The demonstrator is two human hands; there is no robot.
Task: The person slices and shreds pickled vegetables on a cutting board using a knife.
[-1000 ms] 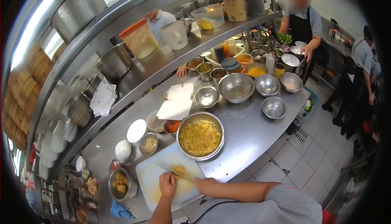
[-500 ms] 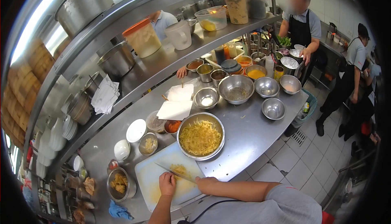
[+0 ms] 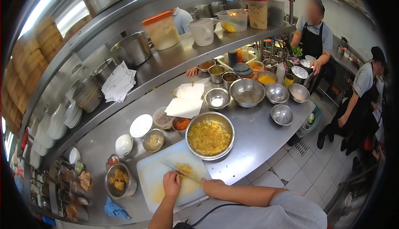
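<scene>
My right hand (image 3: 212, 187) is wrapped round the handle of a knife (image 3: 192, 178). The blade slants across a white cutting board (image 3: 154, 168), next to a small heap of yellow shreds (image 3: 186, 169). On the board's near side my left hand (image 3: 171, 183) has its fingers curled close to the blade; what lies under them, if anything, is hidden. A large steel bowl (image 3: 231, 146) of yellow shreds stands at the board's far right corner. Left of the board is a steel pot (image 3: 132, 185) holding yellow-brown chunks (image 3: 119, 179).
Small steel bowls (image 3: 282, 115), sauce pots (image 3: 216, 74) and paper sheets (image 3: 185, 107) stand farther back. A blue cloth (image 3: 116, 208) lies near the front left. Overhead runs a shelf (image 3: 232, 39) with tubs. A co-worker (image 3: 312, 37) stands beyond the counter's right end; others are farther right.
The head view has shifted, so the counter and shelf sit differently in the frame. My hands and the knife stay at nearly the same spot on the board. A co-worker at right has changed posture.
</scene>
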